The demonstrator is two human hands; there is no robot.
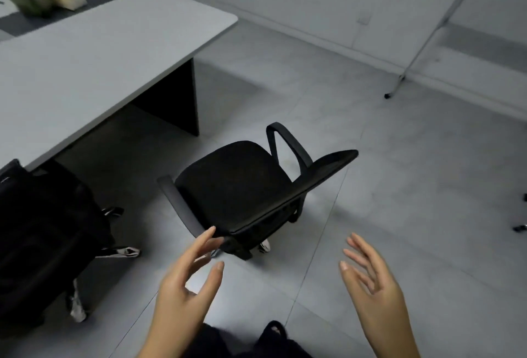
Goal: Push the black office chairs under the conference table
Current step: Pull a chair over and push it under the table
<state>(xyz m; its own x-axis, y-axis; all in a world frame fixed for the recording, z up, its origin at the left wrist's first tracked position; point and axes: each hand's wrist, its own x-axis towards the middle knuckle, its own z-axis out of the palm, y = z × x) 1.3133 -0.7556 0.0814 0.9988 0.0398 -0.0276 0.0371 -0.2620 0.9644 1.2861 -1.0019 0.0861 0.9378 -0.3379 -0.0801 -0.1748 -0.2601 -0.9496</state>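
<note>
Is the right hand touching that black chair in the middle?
Apart. The head view shows bare floor between the open right hand and the chair.

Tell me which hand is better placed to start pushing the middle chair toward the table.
Left. The left hand is open with its fingertips at the chair backrest's near corner; the right hand is open over bare floor, apart from the chair.

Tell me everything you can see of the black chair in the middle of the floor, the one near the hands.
The black office chair stands upright on the tiled floor, clear of the conference table, not yet under it. It has a dark, fabric-looking seat, two looped armrests, a thin backrest seen edge-on nearest the camera, and a metal wheeled base partly visible beneath. Its seat faces the table. The left hand, open, is at its backrest corner; contact is unclear. The right hand hovers apart.
</note>
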